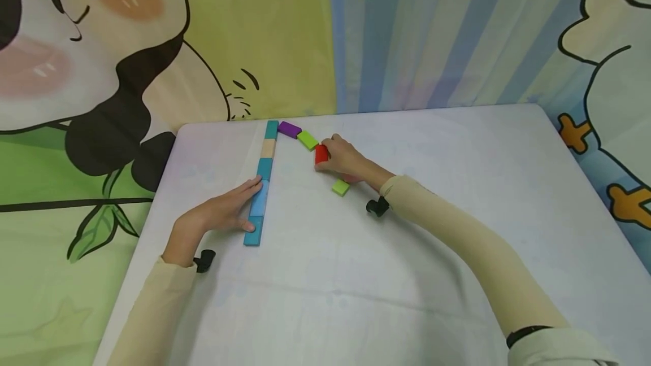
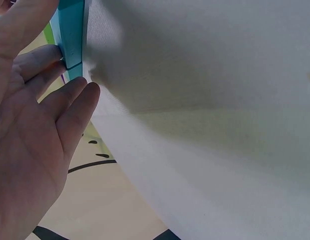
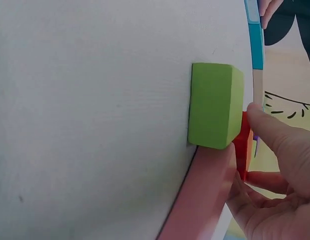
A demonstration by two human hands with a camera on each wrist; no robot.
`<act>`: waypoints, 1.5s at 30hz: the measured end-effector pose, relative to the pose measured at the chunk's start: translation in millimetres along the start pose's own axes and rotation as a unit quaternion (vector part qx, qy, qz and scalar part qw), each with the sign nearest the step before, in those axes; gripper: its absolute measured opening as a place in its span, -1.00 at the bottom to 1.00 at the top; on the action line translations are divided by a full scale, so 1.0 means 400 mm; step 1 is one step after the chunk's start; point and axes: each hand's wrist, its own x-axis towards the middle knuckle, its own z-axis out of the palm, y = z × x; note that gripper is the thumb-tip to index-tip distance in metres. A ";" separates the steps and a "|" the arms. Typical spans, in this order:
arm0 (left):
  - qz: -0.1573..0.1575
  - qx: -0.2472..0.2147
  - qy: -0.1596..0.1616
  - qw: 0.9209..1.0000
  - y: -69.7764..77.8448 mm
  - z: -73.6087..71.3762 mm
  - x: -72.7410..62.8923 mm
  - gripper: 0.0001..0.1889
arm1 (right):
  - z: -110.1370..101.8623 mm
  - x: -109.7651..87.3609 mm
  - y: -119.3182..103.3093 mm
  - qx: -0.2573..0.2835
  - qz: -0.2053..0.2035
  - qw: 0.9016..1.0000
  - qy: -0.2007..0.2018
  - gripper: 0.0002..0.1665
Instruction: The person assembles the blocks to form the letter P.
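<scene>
My left hand rests along the left side of a straight column of blocks, its fingers fairly straight. Fingertips touch the light blue block, while the thumb lies on the near teal block. My right hand pinches a red block between thumb and fingers. The red block stands at the lower end of a slanting row with a lime green block and a purple block. Beneath the right hand lie another green block and a pink block, touching in the right wrist view.
Further up the column come a teal block, a beige block and a far teal block near the back edge. All lie on a white-covered table. A cartoon-printed cloth hangs behind it.
</scene>
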 end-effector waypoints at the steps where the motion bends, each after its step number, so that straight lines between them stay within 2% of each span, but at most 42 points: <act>1: -0.001 0.000 0.000 1.000 0.000 -0.001 0.001 0.16 | -0.007 -0.003 0.001 0.000 -0.001 1.000 0.000 -0.08; 3: 0.002 0.001 0.001 1.000 0.000 -0.002 0.002 0.16 | -0.027 -0.019 0.008 -0.001 -0.003 1.000 0.001 -0.06; 6: 0.005 0.003 0.001 1.000 0.002 -0.005 0.002 0.15 | -0.065 -0.070 0.032 -0.021 -0.017 1.000 0.003 -0.11; 10: -0.001 -0.001 0.003 1.000 -0.001 -0.013 -0.005 0.17 | -0.090 -0.170 0.077 -0.107 -0.030 0.994 0.006 -0.22; 14: -0.005 -0.001 0.006 1.000 -0.007 -0.018 -0.015 0.18 | -0.075 -0.248 0.117 -0.178 -0.013 0.984 0.015 -0.29; 17: -0.005 -0.001 0.007 1.000 -0.008 -0.018 -0.017 0.18 | -0.062 -0.277 0.137 -0.181 -0.001 0.983 0.026 -0.40; 21: 0.002 -0.005 0.008 1.000 -0.009 -0.016 -0.014 0.17 | -0.067 -0.289 0.150 -0.166 0.000 0.986 0.031 -0.49; 24: 0.011 -0.003 0.007 1.000 -0.011 -0.013 -0.008 0.16 | -0.097 -0.288 0.147 -0.160 -0.018 0.986 0.047 -0.52; 26: 0.016 0.001 0.006 1.000 -0.013 -0.011 -0.005 0.15 | -0.122 -0.279 0.135 -0.145 -0.058 0.985 0.067 -0.54; 28: 0.013 0.004 0.007 1.000 -0.015 -0.009 -0.003 0.16 | -0.136 -0.260 0.112 -0.133 -0.121 0.980 0.082 -0.55; 30: 0.014 -0.001 0.009 1.000 -0.017 -0.007 -0.003 0.16 | -0.131 -0.231 0.084 -0.123 -0.184 0.973 0.072 -0.53; 33: 0.018 -0.009 0.010 1.000 -0.018 -0.001 -0.001 0.16 | -0.093 -0.182 0.035 -0.142 -0.252 0.957 0.023 -0.54; 37: 0.023 -0.004 0.010 1.000 -0.018 0.008 0.005 0.16 | -0.030 -0.121 -0.024 -0.191 -0.292 0.936 -0.039 -0.58; 41: 0.019 0.003 0.010 1.000 -0.016 0.010 0.009 0.16 | 0.008 -0.075 -0.062 -0.209 -0.292 0.931 -0.058 -0.60; 45: 0.014 0.007 0.010 1.000 -0.014 0.006 0.005 0.18 | 0.024 -0.050 -0.076 -0.232 -0.283 0.928 -0.067 -0.61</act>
